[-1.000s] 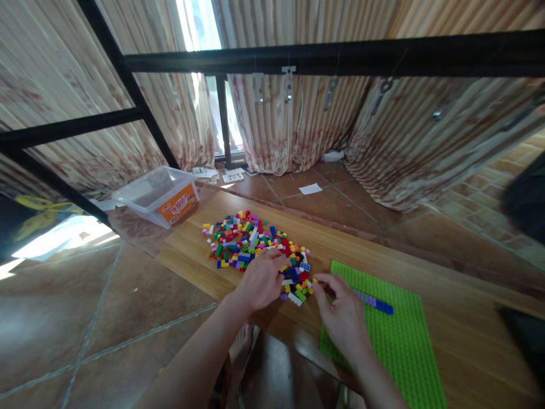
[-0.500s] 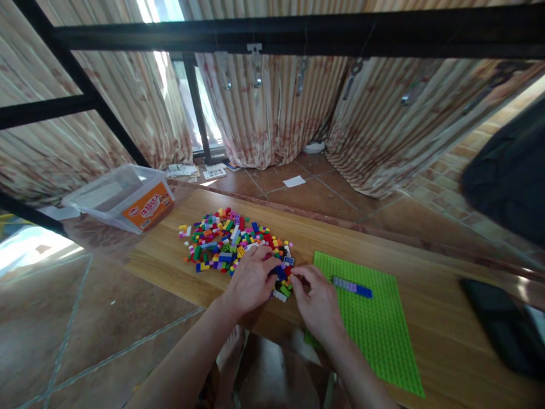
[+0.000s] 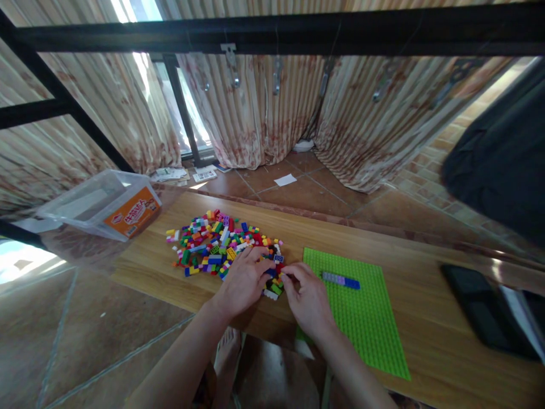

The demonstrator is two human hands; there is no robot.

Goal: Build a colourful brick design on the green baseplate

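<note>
A heap of small coloured bricks [image 3: 215, 244] lies on the wooden table [image 3: 426, 295]. My left hand [image 3: 242, 281] rests on the heap's right end, fingers curled down onto the bricks. My right hand [image 3: 307, 298] is beside it, fingertips pinched at the bricks on the heap's right edge; what they grip is too small to make out. To the right lies a green baseplate [image 3: 361, 324] with a short purple and blue row of bricks [image 3: 340, 280] pressed onto it.
A clear plastic tub with an orange label [image 3: 106, 204] stands at the table's left end. A dark flat device [image 3: 485, 312] lies at the right. A black metal frame [image 3: 272, 34] crosses overhead. Curtains and tiled floor lie beyond. A dark shape [image 3: 506, 153] hangs at right.
The view has swung right and down a little. My right hand has moved left from the baseplate's edge to the heap, meeting my left hand there.
</note>
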